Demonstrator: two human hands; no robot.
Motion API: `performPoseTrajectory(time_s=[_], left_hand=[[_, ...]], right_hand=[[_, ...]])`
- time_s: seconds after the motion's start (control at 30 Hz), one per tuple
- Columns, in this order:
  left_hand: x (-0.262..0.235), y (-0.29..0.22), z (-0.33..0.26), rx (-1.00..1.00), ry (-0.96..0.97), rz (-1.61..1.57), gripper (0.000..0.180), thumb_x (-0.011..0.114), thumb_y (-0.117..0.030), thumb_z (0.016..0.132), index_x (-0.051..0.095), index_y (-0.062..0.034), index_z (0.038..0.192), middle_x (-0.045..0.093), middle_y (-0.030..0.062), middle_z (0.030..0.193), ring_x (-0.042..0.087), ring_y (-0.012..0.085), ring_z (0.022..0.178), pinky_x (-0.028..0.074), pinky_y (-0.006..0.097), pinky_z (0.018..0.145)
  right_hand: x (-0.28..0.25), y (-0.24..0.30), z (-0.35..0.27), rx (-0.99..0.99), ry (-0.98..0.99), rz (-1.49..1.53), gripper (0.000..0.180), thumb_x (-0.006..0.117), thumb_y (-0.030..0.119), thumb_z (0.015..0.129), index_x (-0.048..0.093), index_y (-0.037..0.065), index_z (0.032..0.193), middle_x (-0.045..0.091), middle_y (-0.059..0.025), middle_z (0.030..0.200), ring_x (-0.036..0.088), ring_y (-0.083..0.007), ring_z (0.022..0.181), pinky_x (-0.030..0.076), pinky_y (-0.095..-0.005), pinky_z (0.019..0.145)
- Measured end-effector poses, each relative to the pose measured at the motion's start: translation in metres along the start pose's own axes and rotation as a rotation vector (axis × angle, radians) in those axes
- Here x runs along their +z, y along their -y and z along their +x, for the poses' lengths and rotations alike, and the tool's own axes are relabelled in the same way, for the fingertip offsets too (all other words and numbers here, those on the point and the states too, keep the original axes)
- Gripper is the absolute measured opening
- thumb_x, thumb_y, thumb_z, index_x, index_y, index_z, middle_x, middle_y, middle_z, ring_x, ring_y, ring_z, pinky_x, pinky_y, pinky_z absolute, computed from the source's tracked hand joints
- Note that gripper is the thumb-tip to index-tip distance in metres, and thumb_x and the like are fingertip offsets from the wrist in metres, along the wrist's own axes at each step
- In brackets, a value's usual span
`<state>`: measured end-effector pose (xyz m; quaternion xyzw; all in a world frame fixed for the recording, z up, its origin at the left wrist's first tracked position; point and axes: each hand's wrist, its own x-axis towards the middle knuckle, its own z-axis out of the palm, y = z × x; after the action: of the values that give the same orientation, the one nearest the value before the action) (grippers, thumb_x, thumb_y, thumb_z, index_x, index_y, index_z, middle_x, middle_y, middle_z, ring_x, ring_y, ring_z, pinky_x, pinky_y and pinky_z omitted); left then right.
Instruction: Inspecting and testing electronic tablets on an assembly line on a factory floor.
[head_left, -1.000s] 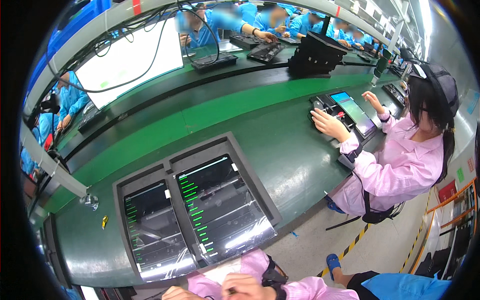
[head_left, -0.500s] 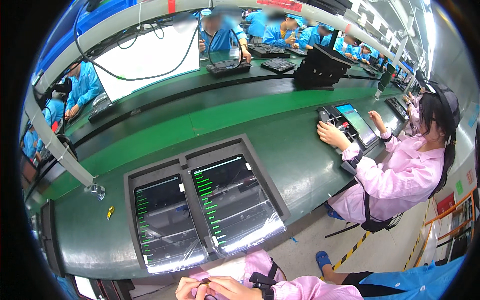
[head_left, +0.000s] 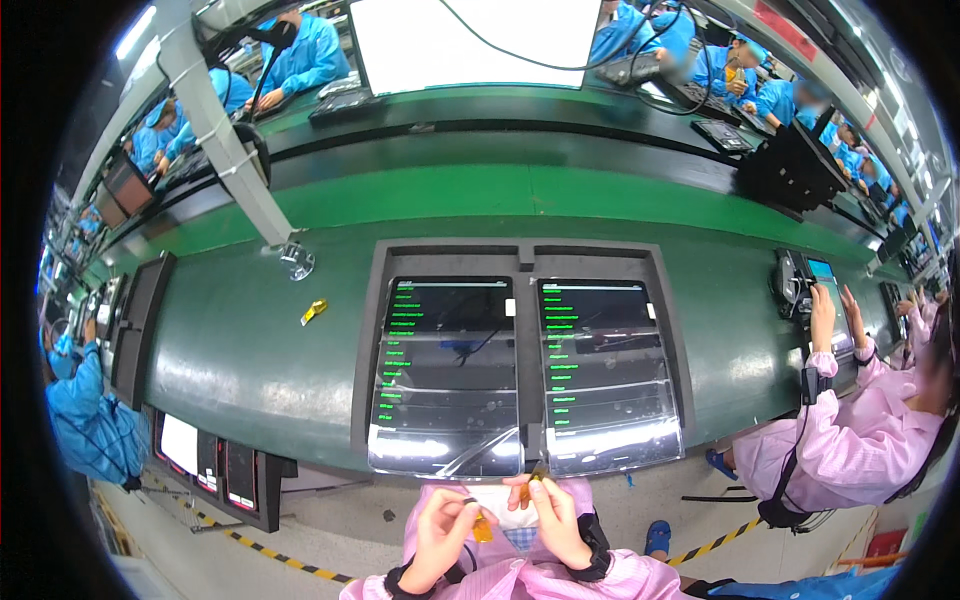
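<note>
Low in front of me, over my lap, my left hand [head_left: 442,527] pinches a small amber-yellow strip [head_left: 482,528] that hangs from its fingertips. Beside it, my right hand [head_left: 556,515] is closed at the fingertips on a tiny dark and amber piece [head_left: 538,478], too small to name surely. Just beyond my hands, a dark grey foam tray [head_left: 527,257] holds two tablets side by side: a left tablet [head_left: 450,350] and a right tablet [head_left: 605,355]. Both screens are lit with green text on black, under clear film.
A yellow piece [head_left: 314,312] lies on the green bench [head_left: 260,370], left of the tray, near a clear round foot [head_left: 297,261] under a post. At right, a co-worker in pink [head_left: 850,430] handles a device. A big white screen [head_left: 475,45] stands across the bench.
The view has swung left, bringing the tray to the middle. My hands, close together before, are now apart, and the amber strip shows in my left fingers.
</note>
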<state>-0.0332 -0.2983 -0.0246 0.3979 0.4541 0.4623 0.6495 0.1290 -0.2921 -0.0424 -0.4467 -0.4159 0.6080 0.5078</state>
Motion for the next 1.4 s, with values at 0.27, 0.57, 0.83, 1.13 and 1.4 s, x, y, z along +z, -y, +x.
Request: performPoseTrajectory(time_s=[0.27, 0.57, 0.83, 1.13, 1.4], left_hand=[[0.007, 0.002, 0.008, -0.143, 0.116, -0.074, 0.023, 0.054, -0.005, 0.09, 0.055, 0.0022, 0.111, 0.063, 0.0062, 0.089, 0.058, 0.0103, 0.083, 0.046, 0.023, 0.071], [0.007, 0.014, 0.013, -0.075, -0.068, -0.142, 0.015, 0.064, -0.001, 0.083, 0.057, 0.0037, 0.096, 0.066, 0.0111, 0.085, 0.063, 0.0138, 0.074, 0.051, 0.025, 0.066], [0.018, 0.01, 0.017, -0.089, -0.159, -0.135, 0.011, 0.064, 0.001, 0.082, 0.055, 0.0023, 0.086, 0.066, 0.0138, 0.08, 0.065, 0.0168, 0.07, 0.053, 0.026, 0.063], [0.029, 0.015, 0.015, -0.067, -0.233, -0.173, 0.012, 0.064, 0.0, 0.082, 0.053, 0.0017, 0.084, 0.065, 0.0144, 0.078, 0.065, 0.0168, 0.067, 0.053, 0.026, 0.061], [0.034, 0.017, 0.015, -0.028, -0.272, -0.205, 0.014, 0.064, 0.001, 0.082, 0.051, 0.0009, 0.085, 0.065, 0.0147, 0.076, 0.065, 0.0172, 0.065, 0.053, 0.027, 0.061]], right_hand=[[-0.003, -0.02, -0.006, 0.068, -0.027, 0.13, 0.026, 0.032, 0.021, 0.099, 0.048, 0.003, 0.092, 0.055, -0.0039, 0.075, 0.046, -0.0095, 0.068, 0.038, -0.0246, 0.064], [0.0, -0.011, 0.005, 0.054, 0.0, 0.025, 0.026, 0.037, 0.017, 0.099, 0.052, 0.001, 0.086, 0.054, -0.0029, 0.071, 0.048, -0.0079, 0.065, 0.04, -0.022, 0.062], [0.002, -0.013, 0.009, 0.033, -0.022, 0.073, 0.02, 0.041, 0.015, 0.098, 0.052, 0.0, 0.091, 0.052, -0.0018, 0.069, 0.048, -0.0069, 0.064, 0.04, -0.0213, 0.059], [-0.003, -0.02, 0.011, -0.018, -0.022, -0.005, 0.02, 0.045, 0.014, 0.096, 0.056, -0.003, 0.095, 0.052, -0.0016, 0.067, 0.049, -0.007, 0.063, 0.04, -0.0218, 0.057], [-0.004, -0.018, 0.012, -0.032, -0.027, -0.112, 0.022, 0.046, 0.013, 0.095, 0.058, -0.006, 0.093, 0.055, -0.0057, 0.064, 0.053, -0.011, 0.059, 0.042, -0.0251, 0.054]])
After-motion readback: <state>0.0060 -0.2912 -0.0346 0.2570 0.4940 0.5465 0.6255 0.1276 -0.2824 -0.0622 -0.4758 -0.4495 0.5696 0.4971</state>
